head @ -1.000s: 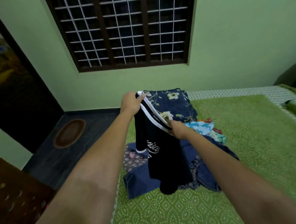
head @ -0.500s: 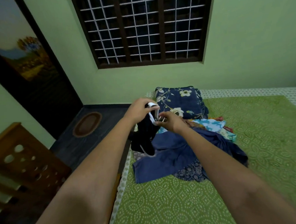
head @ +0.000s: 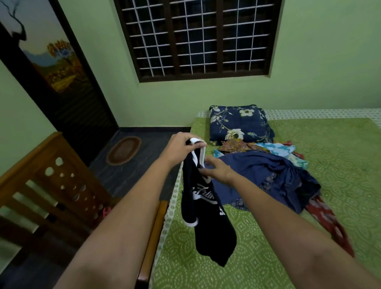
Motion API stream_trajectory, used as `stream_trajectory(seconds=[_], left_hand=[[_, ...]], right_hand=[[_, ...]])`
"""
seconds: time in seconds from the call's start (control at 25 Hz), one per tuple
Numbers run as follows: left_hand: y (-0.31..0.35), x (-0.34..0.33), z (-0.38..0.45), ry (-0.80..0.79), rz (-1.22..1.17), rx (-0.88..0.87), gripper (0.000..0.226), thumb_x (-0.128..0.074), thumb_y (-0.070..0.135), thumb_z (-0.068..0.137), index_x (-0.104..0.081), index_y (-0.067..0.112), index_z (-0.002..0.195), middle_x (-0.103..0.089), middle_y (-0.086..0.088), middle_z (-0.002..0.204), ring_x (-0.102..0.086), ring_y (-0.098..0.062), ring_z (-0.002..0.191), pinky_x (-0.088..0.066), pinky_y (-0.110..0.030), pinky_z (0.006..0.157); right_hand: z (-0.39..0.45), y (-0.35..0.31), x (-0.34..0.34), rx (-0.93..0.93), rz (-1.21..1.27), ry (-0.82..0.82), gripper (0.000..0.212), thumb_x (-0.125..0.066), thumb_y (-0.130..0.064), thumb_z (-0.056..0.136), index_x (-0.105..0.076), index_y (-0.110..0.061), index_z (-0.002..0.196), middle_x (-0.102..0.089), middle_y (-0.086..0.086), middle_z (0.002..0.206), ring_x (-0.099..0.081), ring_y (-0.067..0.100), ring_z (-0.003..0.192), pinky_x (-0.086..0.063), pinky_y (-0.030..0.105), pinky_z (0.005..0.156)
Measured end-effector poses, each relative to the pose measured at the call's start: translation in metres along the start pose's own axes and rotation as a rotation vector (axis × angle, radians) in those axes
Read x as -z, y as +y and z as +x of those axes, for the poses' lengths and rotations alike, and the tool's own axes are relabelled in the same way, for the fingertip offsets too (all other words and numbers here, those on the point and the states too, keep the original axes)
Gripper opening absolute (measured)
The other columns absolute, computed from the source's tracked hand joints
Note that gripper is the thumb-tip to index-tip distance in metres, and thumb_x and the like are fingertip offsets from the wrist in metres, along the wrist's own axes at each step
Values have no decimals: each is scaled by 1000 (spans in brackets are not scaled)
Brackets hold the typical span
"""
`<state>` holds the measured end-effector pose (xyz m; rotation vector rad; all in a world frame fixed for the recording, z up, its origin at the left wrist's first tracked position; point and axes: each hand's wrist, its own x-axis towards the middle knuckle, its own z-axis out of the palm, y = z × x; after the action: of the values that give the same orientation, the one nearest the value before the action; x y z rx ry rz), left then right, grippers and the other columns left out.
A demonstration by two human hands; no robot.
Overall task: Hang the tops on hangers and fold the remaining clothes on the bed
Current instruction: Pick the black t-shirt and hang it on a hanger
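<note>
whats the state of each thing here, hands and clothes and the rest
left hand: grips the black top by its white-trimmed neck
right hand: fingers curled at the top's neck edge, grip unclear
black top: hanging from the left hand, not on a hanger
blue garment: crumpled, unfolded on the bed
red patterned cloth: unfolded, trailing from the pile
floral pillow: flat on the bed
window: shut, barred

Pale green walls (head: 326,46) hold a dark-framed barred window (head: 200,32); a dark painted door (head: 53,70), wooden slatted furniture (head: 42,187) and an oval brown mat (head: 123,150) stand on dark floor (head: 129,177).
</note>
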<state>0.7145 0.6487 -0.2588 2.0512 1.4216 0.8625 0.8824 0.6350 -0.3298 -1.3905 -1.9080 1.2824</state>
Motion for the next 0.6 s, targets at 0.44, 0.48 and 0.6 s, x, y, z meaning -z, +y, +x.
stream_trajectory(seconds=[0.44,0.48,0.6], left_hand=[[-12,0,-140,109,85,131,18,-70,35,84,-76,19,89,-74,-3,87,-66,-17,84,-52,-40,74],[-14,-1,-147,108,131,142,19,-69,37,85,-76,19,89,-73,-4,87,-65,-19,83,-51,-42,72],[-16,-10,-165,237,205,177,26,-67,36,86,-74,13,95,-65,-8,92,-60,-24,88,-46,-41,74]], right_hand=[[-129,55,-37,-340,-786,220,14,-45,-23,96,-50,-17,108,-57,8,110,-52,30,108,-31,47,94],[-132,54,-40,-376,-843,280,22,-47,-24,95,-49,-15,115,-53,8,118,-49,31,113,-32,48,96],[-149,60,-44,-557,-914,356,36,-48,-25,95,-44,-12,128,-38,10,134,-40,33,122,-37,47,93]])
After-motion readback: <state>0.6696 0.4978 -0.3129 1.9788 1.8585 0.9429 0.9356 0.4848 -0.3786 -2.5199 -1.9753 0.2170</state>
